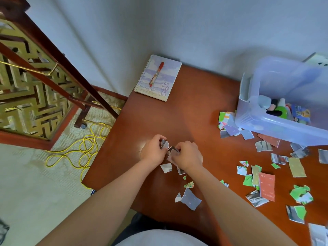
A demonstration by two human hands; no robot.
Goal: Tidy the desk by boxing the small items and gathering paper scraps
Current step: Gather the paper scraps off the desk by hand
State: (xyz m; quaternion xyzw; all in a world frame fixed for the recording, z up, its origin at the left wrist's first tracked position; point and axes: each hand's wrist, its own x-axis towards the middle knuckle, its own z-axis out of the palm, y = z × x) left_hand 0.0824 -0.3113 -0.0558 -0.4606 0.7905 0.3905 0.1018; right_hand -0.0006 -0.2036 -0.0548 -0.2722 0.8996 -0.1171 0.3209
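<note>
My left hand (154, 149) pinches a few grey paper scraps (165, 144) over the brown desk (195, 110). My right hand (189, 155) is right beside it and pinches another scrap (171, 151) that touches the left hand's bundle. Loose scraps lie just under my hands, one white piece (166, 168) and a larger grey piece (190, 198) nearer me. Several more torn scraps (266, 185), green, red and grey, are spread over the desk's right side. A translucent plastic box (276, 125) at the right holds small items (280, 110).
A spiral notebook (158, 78) with a red pen (156, 74) on it lies at the desk's far left corner. A yellow cable (85, 150) is coiled on the floor to the left, beside a wooden lattice screen (35, 86). The wall runs behind the desk.
</note>
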